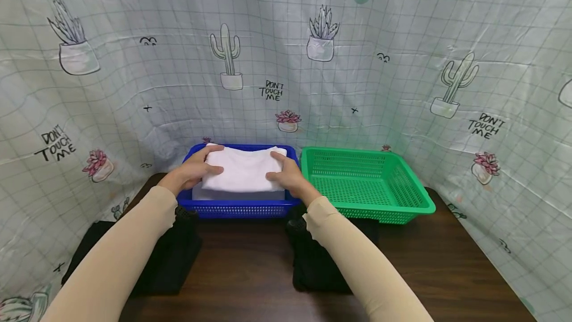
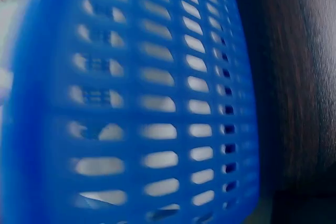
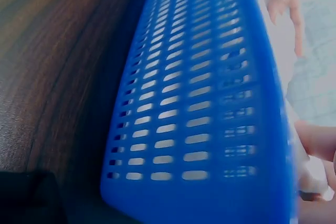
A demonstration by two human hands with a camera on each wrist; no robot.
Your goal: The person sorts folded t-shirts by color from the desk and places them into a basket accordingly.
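A folded white cloth is held by both hands over the blue basket, above more pale folded fabric inside it. The left hand grips the cloth's left side, thumb on top. At the right side the right hand pinches it the same way, thumb on its upper face. In the left wrist view the slotted wall of the blue basket fills most of the picture. The right wrist view shows the basket wall with fingers at the white cloth beyond its rim.
A green basket with nothing in it stands right of the blue one on the dark wooden table. Black fabric lies under the left forearm, and another black item by the right forearm. A patterned curtain hangs behind.
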